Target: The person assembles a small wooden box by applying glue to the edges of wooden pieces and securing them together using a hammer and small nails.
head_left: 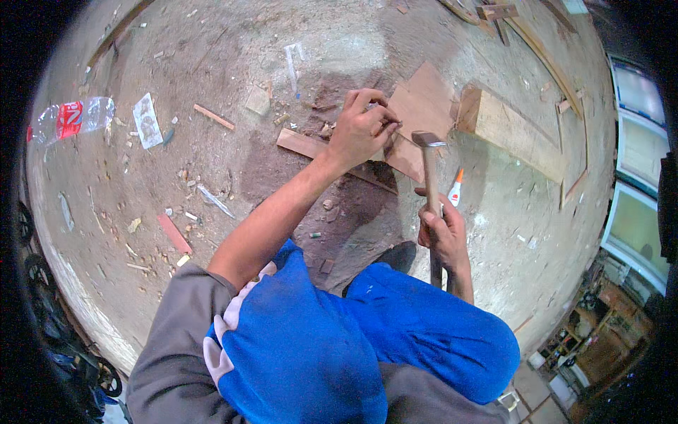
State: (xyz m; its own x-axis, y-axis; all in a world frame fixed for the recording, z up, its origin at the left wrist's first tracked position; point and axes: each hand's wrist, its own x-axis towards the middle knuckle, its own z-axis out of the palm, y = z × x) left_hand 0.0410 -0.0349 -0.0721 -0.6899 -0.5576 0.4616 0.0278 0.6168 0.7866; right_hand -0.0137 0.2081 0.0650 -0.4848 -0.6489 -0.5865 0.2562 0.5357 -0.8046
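A person crouches over a dusty concrete floor point(212, 63), knees in blue trousers point(424, 325) filling the lower part of the view. The left hand point(364, 127) reaches forward with its fingers point(378, 113) pinched nearly closed at the edge of a thin brown panel point(424, 106); whatever sits between the fingertips is too small to make out. The heel of that hand rests over a wooden strip point(304, 145) that runs beneath the panel toward the knees.

The right hand point(443, 237) is wrapped fully around the lower part of a hammer's wooden handle, gripping it firmly. The hammer point(429, 169) stands nearly upright in the view, its metal head hovering just beside the left fingertips and over the panel's near edge.

A thicker block of pale wood point(508, 131) lies just beyond the panel on the right. A small glue bottle with an orange tip point(455, 189) lies on the floor close to the hammer handle. Further left, well apart from the hands, lie a crushed clear plastic bottle with a red label point(70, 119), a flattened packet point(147, 121), a thin wood sliver point(214, 117) and a short reddish offcut point(174, 234), among scattered chips and sawdust. More timber lengths point(494, 14) lie at the far edge of the floor.
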